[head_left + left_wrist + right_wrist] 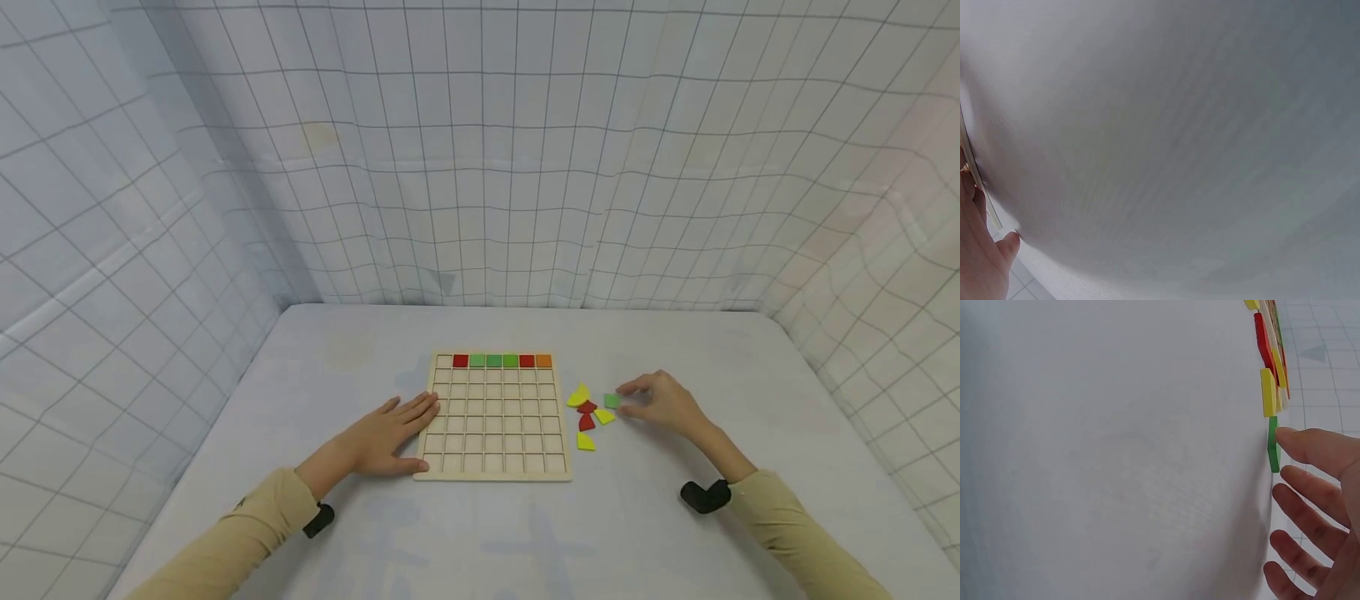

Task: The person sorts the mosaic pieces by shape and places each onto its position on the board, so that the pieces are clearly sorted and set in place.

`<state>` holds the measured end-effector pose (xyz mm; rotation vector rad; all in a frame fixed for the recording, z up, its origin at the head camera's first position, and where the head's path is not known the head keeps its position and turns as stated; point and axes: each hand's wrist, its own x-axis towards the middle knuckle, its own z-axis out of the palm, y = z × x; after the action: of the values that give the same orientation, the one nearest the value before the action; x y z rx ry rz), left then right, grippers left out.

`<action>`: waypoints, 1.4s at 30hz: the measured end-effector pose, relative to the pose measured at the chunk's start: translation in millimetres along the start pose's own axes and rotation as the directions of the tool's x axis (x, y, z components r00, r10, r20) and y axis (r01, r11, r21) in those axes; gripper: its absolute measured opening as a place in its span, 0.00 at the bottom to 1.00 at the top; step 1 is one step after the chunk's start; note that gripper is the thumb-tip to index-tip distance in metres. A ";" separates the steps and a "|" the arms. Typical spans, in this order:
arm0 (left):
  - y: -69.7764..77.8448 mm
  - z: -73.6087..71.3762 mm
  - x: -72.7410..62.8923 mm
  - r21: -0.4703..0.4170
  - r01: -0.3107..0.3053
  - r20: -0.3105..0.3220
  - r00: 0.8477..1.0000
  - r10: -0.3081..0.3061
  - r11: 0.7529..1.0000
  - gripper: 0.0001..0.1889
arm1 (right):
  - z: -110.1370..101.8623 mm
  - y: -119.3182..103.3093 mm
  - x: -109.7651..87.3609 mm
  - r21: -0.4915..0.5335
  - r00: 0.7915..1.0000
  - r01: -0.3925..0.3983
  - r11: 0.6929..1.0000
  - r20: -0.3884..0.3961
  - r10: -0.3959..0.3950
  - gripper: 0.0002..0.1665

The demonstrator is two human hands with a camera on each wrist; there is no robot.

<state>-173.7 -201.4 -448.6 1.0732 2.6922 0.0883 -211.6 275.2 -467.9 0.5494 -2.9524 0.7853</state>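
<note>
A wooden grid board (492, 477) lies flat on the table. My left hand (386, 437) rests with straight, spread fingers on its left edge; the left wrist view catches only part of this hand (984, 253). Right of the board, my right hand (663, 407) is at a green square tile (612, 401), thumb and forefinger apart at its right side. In the right wrist view the thumb is at the green tile (1274, 445), though whether it touches cannot be told. The other fingers are spread and loosely bent.
Red, green and orange square tiles (493, 361) fill most of the board's top row. Between board and right hand lie yellow quarter-round pieces (586, 442) and red pieces (587, 422), some overlapping. White gridded curtains (480, 167) enclose the white table (630, 533).
</note>
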 end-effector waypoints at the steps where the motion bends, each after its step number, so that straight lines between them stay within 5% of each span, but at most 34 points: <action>1: -0.1 0.3 -0.1 0.000 0.000 -0.002 1.000 0.000 1.000 0.47 | 0.7 0.2 -0.4 0.001 1.000 0.000 1.000 0.000 0.000 0.16; 42: -2.5 3.4 -0.8 0.008 0.001 -0.013 1.000 -0.001 1.000 0.48 | 3.7 -3.1 0.5 -0.091 0.999 -0.025 0.996 -0.030 0.023 0.13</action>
<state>-173.9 -203.9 -452.2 1.0768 2.7070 0.0850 -210.8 270.8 -469.6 0.4935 -2.9557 0.6499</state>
